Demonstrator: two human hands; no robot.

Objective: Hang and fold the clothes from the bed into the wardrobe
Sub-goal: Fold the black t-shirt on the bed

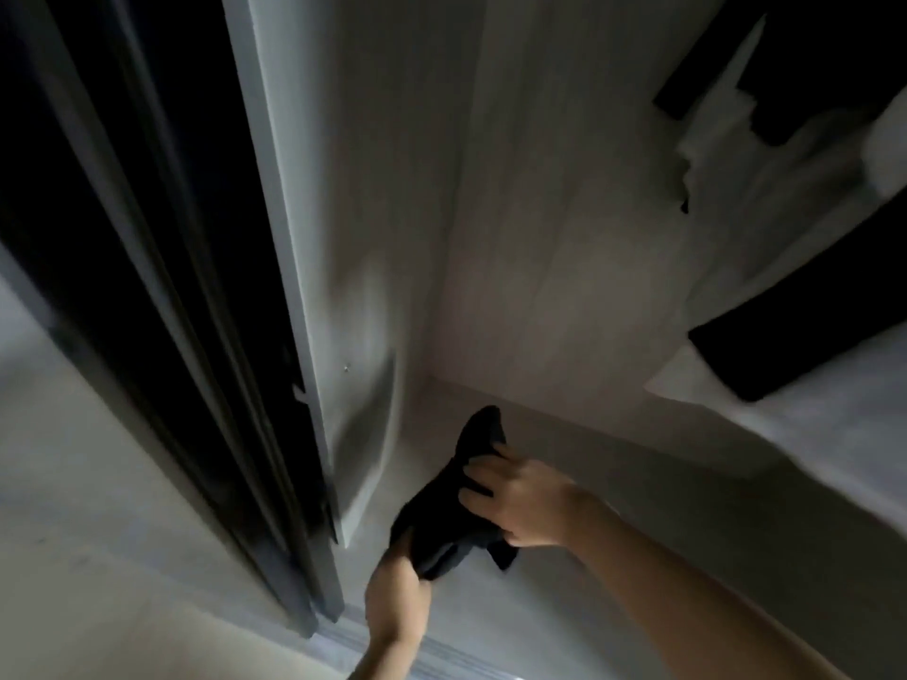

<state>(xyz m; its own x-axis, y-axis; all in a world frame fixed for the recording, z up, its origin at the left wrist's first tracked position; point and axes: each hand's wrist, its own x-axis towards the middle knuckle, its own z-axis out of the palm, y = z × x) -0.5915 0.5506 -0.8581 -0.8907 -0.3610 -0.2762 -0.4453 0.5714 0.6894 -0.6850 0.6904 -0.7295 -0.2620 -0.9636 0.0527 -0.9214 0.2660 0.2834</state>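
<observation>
A small folded black garment (444,503) lies low in the open wardrobe, over its pale floor panel (564,444). My left hand (395,598) grips its near lower edge from below. My right hand (522,503) holds the garment's right side, fingers curled over the cloth and thumb under it. Whether the garment rests on the panel or hangs just above it cannot be told. The bed is out of view.
The wardrobe's dark sliding door (162,296) and white side panel (304,238) stand at the left. White clothes (765,198) and black clothes (795,331) hang at the upper right. A floor track (392,650) runs along the bottom.
</observation>
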